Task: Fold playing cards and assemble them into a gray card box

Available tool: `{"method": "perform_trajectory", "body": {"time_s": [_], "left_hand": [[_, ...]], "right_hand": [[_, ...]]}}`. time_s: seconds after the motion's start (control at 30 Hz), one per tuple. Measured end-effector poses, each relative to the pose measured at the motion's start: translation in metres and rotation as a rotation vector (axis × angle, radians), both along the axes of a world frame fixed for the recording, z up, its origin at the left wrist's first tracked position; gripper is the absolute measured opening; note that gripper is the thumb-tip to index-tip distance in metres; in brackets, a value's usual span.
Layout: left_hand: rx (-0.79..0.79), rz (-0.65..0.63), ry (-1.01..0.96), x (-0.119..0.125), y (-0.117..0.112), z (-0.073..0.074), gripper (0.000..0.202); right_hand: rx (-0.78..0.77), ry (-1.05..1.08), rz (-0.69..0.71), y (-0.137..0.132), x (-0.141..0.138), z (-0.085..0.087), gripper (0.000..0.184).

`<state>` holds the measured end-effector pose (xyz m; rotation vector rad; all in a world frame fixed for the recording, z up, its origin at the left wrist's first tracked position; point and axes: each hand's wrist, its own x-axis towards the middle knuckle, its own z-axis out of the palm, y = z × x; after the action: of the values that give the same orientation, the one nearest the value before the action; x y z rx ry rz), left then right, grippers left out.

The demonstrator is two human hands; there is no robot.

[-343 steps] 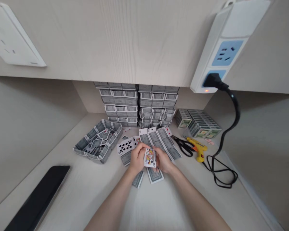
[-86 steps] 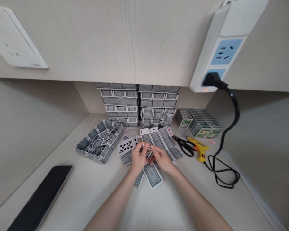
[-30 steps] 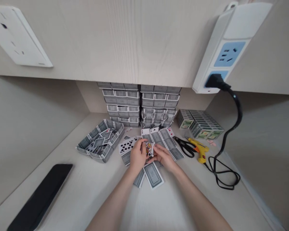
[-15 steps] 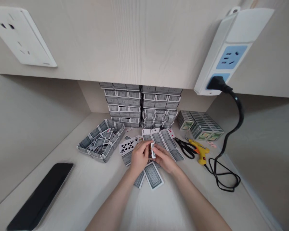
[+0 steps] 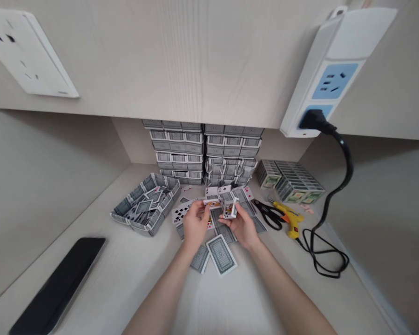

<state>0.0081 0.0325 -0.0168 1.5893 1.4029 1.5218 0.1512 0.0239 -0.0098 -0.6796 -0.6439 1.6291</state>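
My right hand (image 5: pixel 244 229) grips a folded playing card (image 5: pixel 229 209) with its white edges turned up, a face-card print showing inside. A second, narrow folded card (image 5: pixel 212 203) extends from the fingertips of my left hand (image 5: pixel 195 227), which is closed on it. The two pieces meet or overlap; whether they are joined I cannot tell. Beneath both hands, several cards lie spread on the desk, among them a ten of spades (image 5: pixel 182 213) near my left hand. Closer to me rests a face-down card (image 5: pixel 222 254) with a grey patterned back, partly over another card (image 5: pixel 199 258).
Left stands a box made of cards (image 5: pixel 152 229) holding loose folded cards. Stacked card boxes (image 5: pixel 181 148) rise at the back. To the right lie black scissors (image 5: pixel 270 215), a yellow glue gun (image 5: pixel 290 218) with its cable, and packed card decks (image 5: pixel 295 179). A black flat object (image 5: pixel 59 284) is front left.
My hands have moved apart and the folded piece has turned, opening its printed inside to view. A narrow folded card now shows at my left fingertips.
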Motion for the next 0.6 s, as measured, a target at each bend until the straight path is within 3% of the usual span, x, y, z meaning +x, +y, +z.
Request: {"method": "perform_trajectory", "body": {"time_s": [0.17,0.37,0.47,0.6], "left_hand": [[0.013,-0.247,0.272,0.006,-0.012,0.009,0.014],[0.129,-0.366,0.531,0.003,-0.019,0.020,0.011],[0.153,-0.388,0.558,0.002,-0.018,0.018,0.013],[0.145,-0.289,0.539,0.002,-0.015,0.014,0.014]], "right_hand": [[0.051,-0.079,-0.077,-0.001,-0.001,-0.001,0.016],[0.116,-0.266,-0.117,-0.003,-0.002,-0.001,0.022],[0.119,-0.277,-0.103,-0.003,-0.003,-0.002,0.027],[0.121,-0.236,-0.130,-0.002,-0.003,-0.005,0.024]]}}
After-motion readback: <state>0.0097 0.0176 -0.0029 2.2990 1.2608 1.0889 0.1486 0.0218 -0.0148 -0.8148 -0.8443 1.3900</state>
